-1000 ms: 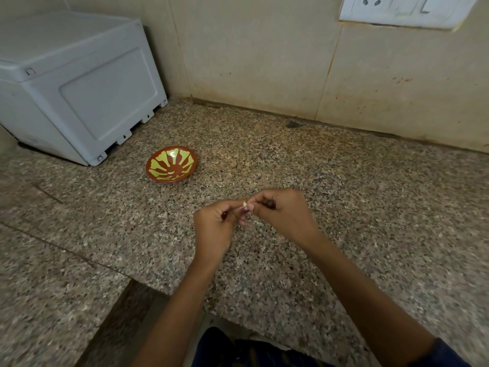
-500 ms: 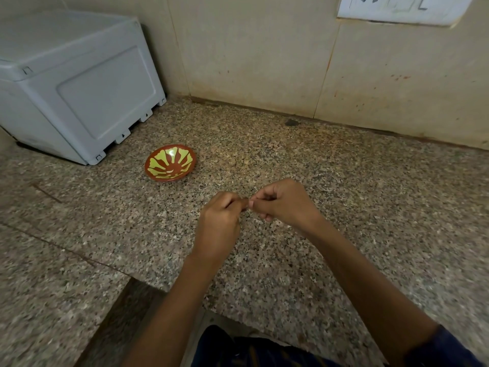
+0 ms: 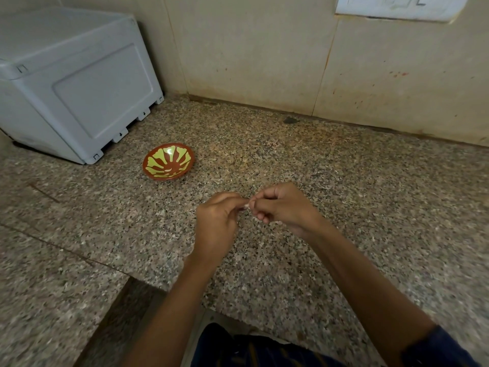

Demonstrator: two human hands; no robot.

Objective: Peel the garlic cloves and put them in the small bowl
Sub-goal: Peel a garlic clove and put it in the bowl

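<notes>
Garlic clove pinched between both hands, left, right, small bowl apart.

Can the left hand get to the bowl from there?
Probably yes. The bowl sits on bare counter up and to the left of the left hand, with nothing lying between them. But that hand and the right hand both pinch a clove.

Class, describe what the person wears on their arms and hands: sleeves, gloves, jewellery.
Both hands, left and right, are bare: no gloves, rings or watch visible. The forearms are uncovered. A dark blue sleeve shows on the right upper arm; the left arm shows no sleeve in view.
</notes>
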